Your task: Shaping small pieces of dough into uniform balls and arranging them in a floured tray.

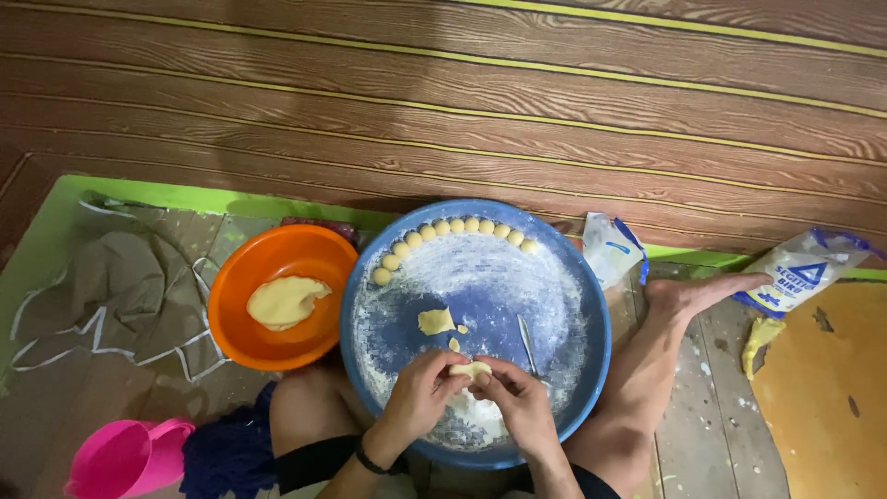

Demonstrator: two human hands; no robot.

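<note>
Closest to the camera are two bare hands, left hand (418,395) and right hand (519,399), fingertips pinched together around a small pale-yellow lump of dough (470,370). Both are grasping it, held just over the near part of a big round blue plastic basin (591,305) that sits between the person's bent bare legs. The left wrist has a thin dark band on it.

Floor is worn, paint-flecked wooden planks with a bright green strip along the back, and behind that a wall of brown wood-grain boards with thin yellow lines.

The dough looks soft and smooth, slightly flattened, matte. Inside the basin the bottom is dusted white with flour, patchy so the blue shows through. A curved row of little round dough balls (450,231) lines the far rim, and a flat torn scrap of dough (435,321) lies in the middle with a couple of crumbs beside it.

Just left of the basin, touching it, is a glossy orange plastic bowl (242,314) with a bigger blob of the same dough (285,300). A white-and-blue plastic flour bag (802,270) lies by the right foot, and a pink plastic jug (125,459) sits bottom left.
</note>
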